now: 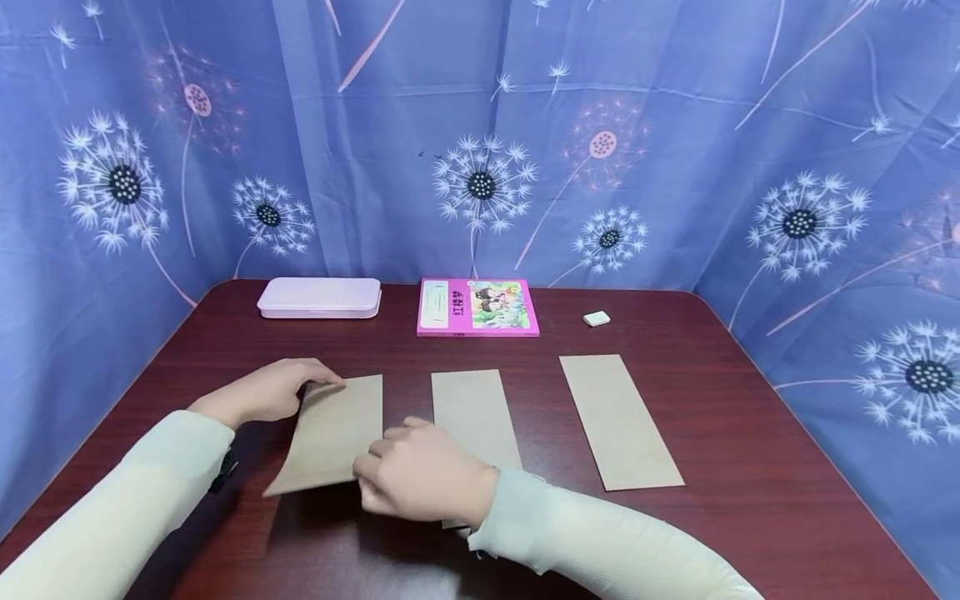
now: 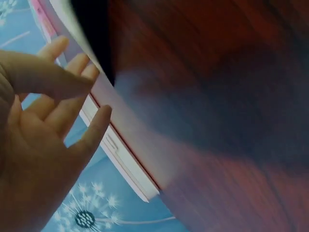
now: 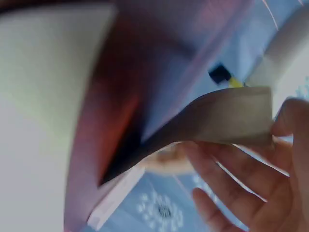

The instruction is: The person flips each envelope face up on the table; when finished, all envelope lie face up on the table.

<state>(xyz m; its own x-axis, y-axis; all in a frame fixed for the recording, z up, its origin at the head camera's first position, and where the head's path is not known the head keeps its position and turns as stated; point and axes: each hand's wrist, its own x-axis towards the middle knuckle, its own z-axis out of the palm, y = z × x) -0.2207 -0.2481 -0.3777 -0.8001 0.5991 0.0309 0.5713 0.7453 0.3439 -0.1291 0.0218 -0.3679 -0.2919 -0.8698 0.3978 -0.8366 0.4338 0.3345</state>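
Observation:
A sheet of brown kraft paper (image 1: 341,429) is raised off the tabletop and bends toward its near left corner. My left hand (image 1: 266,392) holds it at the far left edge, the index finger lying along the top. In the left wrist view, the left thumb (image 2: 58,79) and fingers come together by the sheet's dark, shadowed underside. At the near right corner my right hand (image 1: 427,471) pinches the same sheet; the right wrist view shows the curved paper (image 3: 231,116) between thumb and fingers. A second brown paper piece (image 1: 472,408) lies partly hidden under the right forearm.
A third brown paper piece (image 1: 622,425) lies to the right on the dark red wooden table (image 1: 720,417). Along the back are a pale lilac case (image 1: 320,297), a pink book (image 1: 477,307) and a small white eraser (image 1: 597,318). A blue dandelion-patterned curtain (image 1: 390,167) hangs behind.

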